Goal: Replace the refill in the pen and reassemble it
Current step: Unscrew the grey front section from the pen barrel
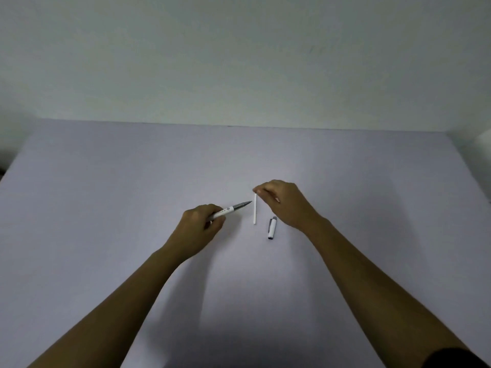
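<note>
My left hand (pixel 203 226) grips a white pen body (pixel 230 209) with a grey grip and tip, pointing up and right. My right hand (pixel 281 201) pinches the top end of a thin white refill (pixel 255 209), which hangs straight down just right of the pen's tip. The refill's lower end is near the table; I cannot tell whether it touches. A white pen cap (pixel 272 228) with a grey clip lies on the table below my right hand, apart from both hands.
The work surface is a pale lilac table (pixel 132 195) that ends at a plain light wall behind. A white object (pixel 484 138) shows at the far right edge.
</note>
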Demonstrator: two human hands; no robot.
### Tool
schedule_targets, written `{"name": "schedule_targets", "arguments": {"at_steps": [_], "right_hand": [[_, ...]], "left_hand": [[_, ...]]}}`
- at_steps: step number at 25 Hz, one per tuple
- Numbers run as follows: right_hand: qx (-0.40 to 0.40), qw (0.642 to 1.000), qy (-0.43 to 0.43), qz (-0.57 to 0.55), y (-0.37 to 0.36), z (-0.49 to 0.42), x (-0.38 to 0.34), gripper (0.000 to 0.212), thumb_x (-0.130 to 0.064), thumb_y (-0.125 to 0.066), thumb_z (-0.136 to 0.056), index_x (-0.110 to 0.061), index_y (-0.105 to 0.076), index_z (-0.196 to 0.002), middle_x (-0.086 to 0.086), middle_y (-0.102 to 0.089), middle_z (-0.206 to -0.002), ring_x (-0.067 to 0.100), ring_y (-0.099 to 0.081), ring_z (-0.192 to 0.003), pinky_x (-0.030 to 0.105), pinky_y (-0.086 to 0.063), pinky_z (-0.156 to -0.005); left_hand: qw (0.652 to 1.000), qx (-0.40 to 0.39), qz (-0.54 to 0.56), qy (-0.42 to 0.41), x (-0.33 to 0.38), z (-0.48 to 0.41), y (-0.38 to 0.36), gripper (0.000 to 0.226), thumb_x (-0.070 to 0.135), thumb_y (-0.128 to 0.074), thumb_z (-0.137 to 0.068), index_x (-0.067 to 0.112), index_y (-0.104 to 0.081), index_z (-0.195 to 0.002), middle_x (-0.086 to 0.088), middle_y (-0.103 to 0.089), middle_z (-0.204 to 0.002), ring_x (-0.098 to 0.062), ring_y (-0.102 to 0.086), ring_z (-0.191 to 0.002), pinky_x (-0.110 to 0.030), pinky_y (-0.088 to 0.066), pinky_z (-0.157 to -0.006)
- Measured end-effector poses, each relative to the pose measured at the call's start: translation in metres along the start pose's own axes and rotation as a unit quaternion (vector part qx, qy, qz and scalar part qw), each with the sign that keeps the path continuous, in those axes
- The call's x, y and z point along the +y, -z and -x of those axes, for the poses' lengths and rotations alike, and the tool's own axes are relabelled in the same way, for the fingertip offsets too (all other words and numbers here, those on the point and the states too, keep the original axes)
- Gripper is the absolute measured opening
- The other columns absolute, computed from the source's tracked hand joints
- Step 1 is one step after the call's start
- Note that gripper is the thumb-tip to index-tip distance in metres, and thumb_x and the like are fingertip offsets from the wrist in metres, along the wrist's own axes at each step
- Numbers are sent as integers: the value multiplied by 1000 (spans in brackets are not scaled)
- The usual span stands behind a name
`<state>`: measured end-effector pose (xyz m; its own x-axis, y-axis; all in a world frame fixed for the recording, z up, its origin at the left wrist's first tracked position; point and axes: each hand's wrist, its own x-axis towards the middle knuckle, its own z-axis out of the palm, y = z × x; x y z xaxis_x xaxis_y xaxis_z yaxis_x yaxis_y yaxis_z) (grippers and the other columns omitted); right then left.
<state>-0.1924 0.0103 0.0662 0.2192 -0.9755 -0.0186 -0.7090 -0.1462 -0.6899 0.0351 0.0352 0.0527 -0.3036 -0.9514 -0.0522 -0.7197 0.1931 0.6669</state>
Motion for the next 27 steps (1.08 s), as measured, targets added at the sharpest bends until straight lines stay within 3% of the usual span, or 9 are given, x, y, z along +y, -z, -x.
{"name": "schedule_targets", "arguments": {"at_steps": [4,7,10,14,18,20,23,25,27], "right_hand": [[-179,979,9,96,7,1,-37,37,-34,-31,-99,-23,-60,-79,3,-63,-74,25,-57,-75,38,-45,-74],[-242,965,-3,105,9,3,-50,36,-31,-33,-98,-16,-65,-91,-1,-68,-82,22,-61,-76,26,-42,-67],[-201,976,30,73,13,9,-56,25,-27,-47,-94,-14,-68,-91,-4,-66,-82,21,-61,-81,24,-41,-66],[-139,985,98,16,19,19,-57,18,-27,-68,-81,-18,-62,-95,-8,-58,-92,9,-56,-88,30,-49,-84],[-153,987,-33,-33,22,27,-62,38,-44,-47,-92,-13,-66,-98,1,-69,-94,21,-66,-87,35,-53,-85],[-151,988,-32,-22,24,29,-65,36,-36,-46,-94,-10,-69,-88,0,-70,-80,22,-67,-80,35,-52,-80],[-133,989,29,-52,28,31,-65,8,-24,-66,-84,-16,-66,-88,-8,-63,-81,9,-61,-79,26,-49,-77],[-127,988,30,-86,30,33,-65,16,-25,-70,-80,-18,-64,-94,-5,-65,-88,5,-59,-82,21,-49,-78],[-130,984,-30,-119,29,35,-69,24,-37,-55,-90,-18,-66,-98,1,-70,-89,9,-63,-81,23,-51,-78]], "left_hand": [[994,9,-34,-102,9,7,11,11,17,-58,-89,9,-64,-91,4,-55,-69,-7,-45,-56,-13,-35,-56],[981,42,-90,-166,13,15,15,30,31,-48,-89,7,-65,-95,-4,-61,-71,-12,-45,-58,-22,-35,-55],[977,65,-87,-185,18,22,20,38,34,-40,-89,6,-65,-94,-2,-58,-65,-12,-42,-54,-16,-29,-54],[978,82,-51,-183,21,26,23,40,36,-40,-90,6,-66,-94,0,-56,-63,-9,-39,-54,-16,-30,-54],[967,110,-89,-211,23,28,26,48,45,-31,-95,10,-63,-95,-3,-56,-64,-16,-46,-53,-15,-29,-52],[963,113,-101,-225,25,30,26,48,44,-28,-96,10,-62,-94,-3,-55,-64,-16,-45,-52,-20,-31,-49],[960,120,-104,-232,27,34,25,41,39,-33,-96,10,-61,-95,-4,-54,-64,-19,-46,-51,-22,-32,-47],[959,128,-110,-227,28,36,26,33,35,-38,-94,11,-61,-95,-3,-52,-64,-18,-45,-51,-21,-30,-48],[958,132,-114,-227,30,36,27,27,31,-42,-93,11,-60,-95,-4,-51,-64,-18,-44,-52,-22,-30,-48]]}}
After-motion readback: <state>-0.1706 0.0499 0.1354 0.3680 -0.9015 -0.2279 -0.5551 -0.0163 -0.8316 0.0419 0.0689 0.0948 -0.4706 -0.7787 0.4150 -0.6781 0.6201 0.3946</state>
